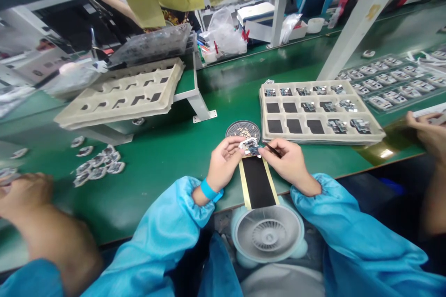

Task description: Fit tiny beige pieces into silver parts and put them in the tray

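Observation:
My left hand (226, 160), with a blue band at its wrist, pinches a small circuit board (250, 147) by its edge. In my right hand (288, 160) is a thin dark tool, which looks like tweezers (272, 149); its tip is hidden near the board's right side. Under both hands a black mat strip (258, 181) with yellow edges runs to the table's front edge. Just beyond the board stands a round dish (234, 126) of tiny pale pieces. To the right, a cream compartment tray (324, 137) holds several circuit boards, while some dark-bottomed compartments hold none.
A second cream tray (114, 113) rests on a raised metal stand (200, 106) at left. Several small assemblies (99, 163) lie below it. At right are clear trays of assemblies (386, 79) and a slanted post (351, 18). Co-workers' hands (29, 195) flank me. A fan (268, 234) sits at my lap.

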The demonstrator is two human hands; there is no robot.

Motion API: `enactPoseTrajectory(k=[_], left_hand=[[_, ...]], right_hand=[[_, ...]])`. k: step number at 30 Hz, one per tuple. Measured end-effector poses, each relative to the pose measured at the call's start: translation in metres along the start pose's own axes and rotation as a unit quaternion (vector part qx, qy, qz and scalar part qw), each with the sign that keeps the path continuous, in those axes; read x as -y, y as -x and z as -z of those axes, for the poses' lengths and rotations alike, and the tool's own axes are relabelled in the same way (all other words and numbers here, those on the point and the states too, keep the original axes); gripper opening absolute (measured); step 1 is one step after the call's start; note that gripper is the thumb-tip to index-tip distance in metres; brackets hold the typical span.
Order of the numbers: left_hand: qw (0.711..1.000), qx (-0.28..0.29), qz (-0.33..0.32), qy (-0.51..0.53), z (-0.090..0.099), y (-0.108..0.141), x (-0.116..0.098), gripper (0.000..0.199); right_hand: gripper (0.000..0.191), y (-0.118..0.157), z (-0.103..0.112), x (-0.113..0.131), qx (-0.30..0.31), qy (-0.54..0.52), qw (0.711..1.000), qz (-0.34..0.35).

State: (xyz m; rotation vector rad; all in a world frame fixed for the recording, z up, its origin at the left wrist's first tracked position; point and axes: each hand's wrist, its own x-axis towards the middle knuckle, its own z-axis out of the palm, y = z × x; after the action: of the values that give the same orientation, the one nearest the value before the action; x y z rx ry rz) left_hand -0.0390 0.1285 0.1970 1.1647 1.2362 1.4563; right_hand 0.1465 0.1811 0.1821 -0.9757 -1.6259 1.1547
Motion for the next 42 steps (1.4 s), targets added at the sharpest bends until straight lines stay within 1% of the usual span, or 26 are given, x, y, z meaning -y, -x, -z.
enactPoseTrajectory(k=[10, 17, 19, 23, 24, 27, 29, 35, 36, 40, 42], left_hand=[[1.0, 0.0, -0.015, -0.018, -0.0006, 0.003, 0.0026, 0.032], [1.0, 0.0, -0.014, -0.016, -0.0007, 0.0026, 0.0024, 0.032], [1.0, 0.001, -0.009, -0.013, -0.001, 0.0023, 0.002, 0.032], [1.0, 0.003, -0.001, -0.002, -0.0014, 0.002, 0.0007, 0.034], [1.0, 0.003, 0.0, -0.002, -0.0013, 0.002, 0.0005, 0.034], [1.0, 0.002, 0.0, -0.01, -0.0009, 0.0021, 0.0002, 0.036], [1.0, 0.003, 0.0, -0.012, -0.0009, 0.0022, 0.0006, 0.035], [1.0, 0.02, 0.014, 0.014, -0.0018, 0.0016, 0.0025, 0.035], [1.0, 0.021, 0.014, 0.017, -0.0018, 0.0014, 0.0023, 0.035], [1.0, 0.014, 0.012, 0.008, -0.0019, 0.0007, 0.0004, 0.033], [1.0, 0.013, 0.014, 0.002, -0.0022, 0.0006, 0.0, 0.033]], right_hand=[[0.031, -0.0016, -0.0011, 0.0046, -0.015, -0.003, 1.0, -0.018], [0.029, -0.0014, -0.0004, 0.0019, -0.025, -0.006, 1.0, -0.016], [0.029, -0.0013, 0.0001, 0.0017, -0.018, -0.01, 1.0, -0.018], [0.028, -0.001, 0.0013, 0.0018, 0.019, -0.025, 0.999, -0.019], [0.028, -0.0011, 0.0016, 0.0018, 0.019, -0.029, 0.999, -0.02], [0.027, -0.0016, 0.002, 0.0015, -0.011, -0.025, 0.999, -0.024], [0.027, -0.0018, 0.002, 0.0008, -0.019, -0.016, 0.999, -0.024], [0.026, -0.0001, 0.0021, -0.0009, 0.022, -0.028, 0.999, -0.016], [0.026, 0.0001, 0.0022, -0.0007, 0.022, -0.031, 0.999, -0.014], [0.026, 0.0003, 0.0026, -0.0002, -0.016, -0.03, 0.999, -0.003], [0.026, 0.0002, 0.0024, -0.0008, -0.019, -0.024, 1.0, 0.001]])
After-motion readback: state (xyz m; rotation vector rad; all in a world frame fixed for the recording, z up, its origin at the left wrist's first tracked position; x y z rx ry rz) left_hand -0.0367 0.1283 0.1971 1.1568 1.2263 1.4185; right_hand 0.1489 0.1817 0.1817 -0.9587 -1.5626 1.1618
